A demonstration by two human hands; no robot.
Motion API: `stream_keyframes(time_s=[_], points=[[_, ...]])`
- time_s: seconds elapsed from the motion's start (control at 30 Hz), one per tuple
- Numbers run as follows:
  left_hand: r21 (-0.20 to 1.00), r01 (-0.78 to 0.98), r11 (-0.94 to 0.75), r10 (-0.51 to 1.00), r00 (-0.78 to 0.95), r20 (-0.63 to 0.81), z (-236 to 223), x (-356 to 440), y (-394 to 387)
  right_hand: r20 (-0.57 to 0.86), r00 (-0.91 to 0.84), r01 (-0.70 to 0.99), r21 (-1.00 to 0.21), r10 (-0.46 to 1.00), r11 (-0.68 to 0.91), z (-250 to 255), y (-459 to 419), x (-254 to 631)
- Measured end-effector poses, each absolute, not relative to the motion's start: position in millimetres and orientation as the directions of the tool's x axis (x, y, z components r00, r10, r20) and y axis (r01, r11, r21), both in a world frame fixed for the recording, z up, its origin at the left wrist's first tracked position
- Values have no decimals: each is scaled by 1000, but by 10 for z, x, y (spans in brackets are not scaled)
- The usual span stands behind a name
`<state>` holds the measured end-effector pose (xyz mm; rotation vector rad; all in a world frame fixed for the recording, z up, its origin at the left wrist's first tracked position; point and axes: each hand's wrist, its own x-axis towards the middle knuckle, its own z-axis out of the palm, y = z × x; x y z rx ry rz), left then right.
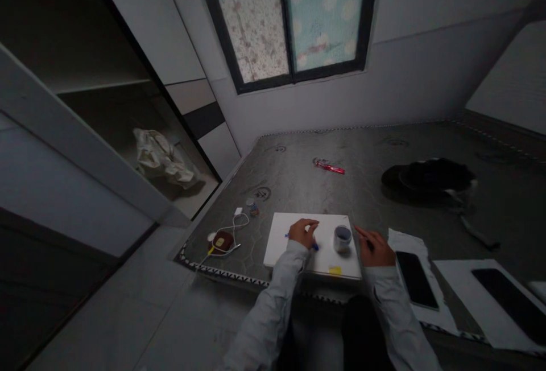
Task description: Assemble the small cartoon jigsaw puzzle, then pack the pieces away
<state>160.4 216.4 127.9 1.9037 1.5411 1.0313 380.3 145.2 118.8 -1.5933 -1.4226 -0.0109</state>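
Note:
A white flat board or box (326, 223) lies near the front edge of the bed. Over its middle is my left hand (302, 233), fingertips drawn together in a pinch; anything between them is too small to tell. Blue bits, perhaps a pen (315, 246), show on both sides beneath that hand. A small clear jar (342, 239) with a dark top or inside stands on the board's right part. Just right of the board, my right hand (375, 250) is curled, with something thin and dark at its fingers that I cannot make out. A yellow slip (335, 270) lies at the board's front edge.
Left of the board are a white cable (234, 226), a brown case (222, 241) and a small container (251, 206). A red pen-like item (330, 167) lies farther back. Phones (416, 280) rest on paper at right. A dark bag (429, 180) sits behind them.

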Motion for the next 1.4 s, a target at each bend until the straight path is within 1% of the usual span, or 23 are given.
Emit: stream_keyframes(time_s=[0.1, 0.17, 0.23, 0.33, 0.43, 0.5, 0.57, 0.63, 0.7, 0.77, 0.97, 1.07, 1.17, 1.3, 1.4], points=[[700, 705, -109, 986, -13, 167, 1069, 1034, 2255, 618, 291, 775, -600, 730, 200, 1063, 1358, 3630], [626, 779, -45, 996, -17, 93, 926, 723, 2297, 627, 213, 762, -587, 749, 275, 888, 1351, 3436], [558, 830, -21, 999, 4, 32, 811, 548, 2317, 599, 92, 729, -585, 796, 356, 653, 1394, 3202], [507, 862, -28, 999, 45, -21, 712, 534, 2322, 492, -83, 718, -573, 867, 394, 294, 1516, 2847], [471, 882, -11, 998, 41, -53, 672, 639, 2330, 364, -180, 795, -494, 914, 353, 88, 1637, 2570], [463, 886, 26, 998, 4, -63, 653, 685, 2351, 260, -199, 848, -437, 945, 299, 68, 1700, 2446], [481, 875, 64, 996, -28, -82, 632, 698, 2382, 152, -204, 883, -397, 967, 248, 105, 1752, 2371], [517, 850, 99, 992, -43, -119, 613, 691, 2416, 65, -200, 900, -382, 978, 210, 148, 1794, 2343], [552, 823, 134, 986, -54, -159, 602, 683, 2441, 23, -204, 903, -381, 979, 197, 164, 1825, 2350], [559, 814, 157, 981, -62, -185, 606, 683, 2453, 14, -211, 904, -377, 977, 201, 150, 1845, 2380], [501, 847, 178, 963, -46, -264, 685, 695, 2432, 2, -228, 910, -356, 974, 213, 97, 1881, 2501], [465, 873, 149, 971, -40, -237, 719, 686, 2412, 17, -235, 907, -355, 972, 226, 117, 1898, 2534], [429, 899, 90, 975, 8, -222, 724, 662, 2385, 33, -195, 913, -358, 980, 194, 162, 1906, 2531], [464, 884, 54, 976, 52, -211, 680, 599, 2346, 73, -120, 913, -383, 990, 139, 266, 1927, 2457], [490, 871, 31, 976, 79, -203, 633, 536, 2335, 73, -170, 908, -376, 983, 185, 360, 1975, 2347]])
